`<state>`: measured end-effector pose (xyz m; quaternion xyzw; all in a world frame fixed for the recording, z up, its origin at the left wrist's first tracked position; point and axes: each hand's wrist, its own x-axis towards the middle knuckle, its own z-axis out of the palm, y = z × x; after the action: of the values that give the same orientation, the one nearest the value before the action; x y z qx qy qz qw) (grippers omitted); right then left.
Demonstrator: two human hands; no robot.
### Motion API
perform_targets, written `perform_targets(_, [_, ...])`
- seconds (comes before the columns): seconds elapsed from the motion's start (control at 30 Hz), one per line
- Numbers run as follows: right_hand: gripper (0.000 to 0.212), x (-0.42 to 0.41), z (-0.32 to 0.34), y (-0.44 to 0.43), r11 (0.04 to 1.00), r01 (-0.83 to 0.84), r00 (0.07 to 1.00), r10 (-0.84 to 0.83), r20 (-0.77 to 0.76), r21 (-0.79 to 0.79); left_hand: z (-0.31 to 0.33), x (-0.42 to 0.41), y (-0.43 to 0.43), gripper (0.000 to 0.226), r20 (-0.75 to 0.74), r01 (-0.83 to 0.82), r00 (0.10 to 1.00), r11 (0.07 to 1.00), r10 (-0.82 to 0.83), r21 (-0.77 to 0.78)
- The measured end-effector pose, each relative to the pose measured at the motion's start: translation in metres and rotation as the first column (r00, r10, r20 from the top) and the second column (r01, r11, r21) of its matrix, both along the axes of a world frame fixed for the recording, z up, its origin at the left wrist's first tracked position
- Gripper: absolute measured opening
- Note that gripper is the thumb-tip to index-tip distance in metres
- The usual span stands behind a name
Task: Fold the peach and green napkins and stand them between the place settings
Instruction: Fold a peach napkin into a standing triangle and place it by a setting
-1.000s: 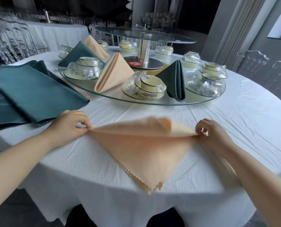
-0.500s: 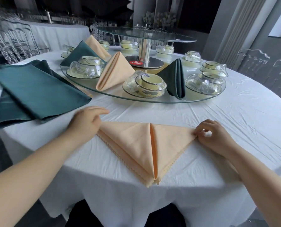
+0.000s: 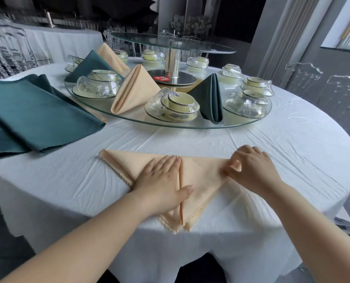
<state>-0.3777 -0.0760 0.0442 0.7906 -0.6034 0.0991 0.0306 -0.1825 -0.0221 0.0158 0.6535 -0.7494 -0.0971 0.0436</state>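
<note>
A peach napkin point(image 3: 127, 162) lies folded into a downward-pointing triangle on the white tablecloth near the front edge. My left hand point(image 3: 162, 180) presses flat on its left half beside the centre fold. My right hand point(image 3: 249, 168) pinches the napkin's right corner with curled fingers. On the glass turntable point(image 3: 129, 119) stand a folded peach napkin point(image 3: 135, 88), a green napkin point(image 3: 211, 99), and further back another green napkin point(image 3: 90, 64) and peach napkin point(image 3: 110, 56), each between wrapped place settings point(image 3: 173, 105).
A stack of flat green napkins point(image 3: 33, 115) lies at the left on the table point(image 3: 272, 150). A raised glass tier point(image 3: 170, 43) on a metal post stands over the turntable. Clear chairs point(image 3: 305, 76) stand at the right, another table at the back left.
The napkin's flaps came down into a triangle. My left hand let go of the left corner and moved right onto the napkin, pressing it flat. My right hand stays at the right corner.
</note>
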Motion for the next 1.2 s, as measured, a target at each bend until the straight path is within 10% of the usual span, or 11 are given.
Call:
perform_targets(0.2, [0.049,0.062,-0.015,0.017,0.942,-0.296,0.942,0.260,0.212,0.158,0.001,-0.001,0.002,0.077,0.033,-0.006,0.999,1.000,0.005,0.013])
perform_targets(0.67, [0.049,-0.018,-0.016,-0.013,0.977,0.083,0.995,-0.093,0.039,0.196,0.000,-0.003,0.004,0.079,0.043,-0.026,0.999,1.000,0.025,0.013])
perform_targets(0.8, [0.052,0.026,-0.003,-0.005,0.994,-0.105,0.974,0.097,0.204,0.033,-0.001,-0.003,0.003,0.081,0.014,-0.046,0.999,0.999,0.047,-0.024])
perform_targets(1.07, [0.046,0.078,-0.026,-0.001,0.907,-0.356,0.931,0.321,0.175,0.225,0.000,0.004,0.003,0.094,-0.290,-0.041,0.956,0.999,0.031,-0.029])
perform_targets(1.2, [0.045,0.077,-0.028,0.001,0.907,-0.380,0.922,0.356,0.153,0.182,0.017,0.019,-0.007,0.060,-0.476,-0.092,0.879,0.986,0.016,-0.136])
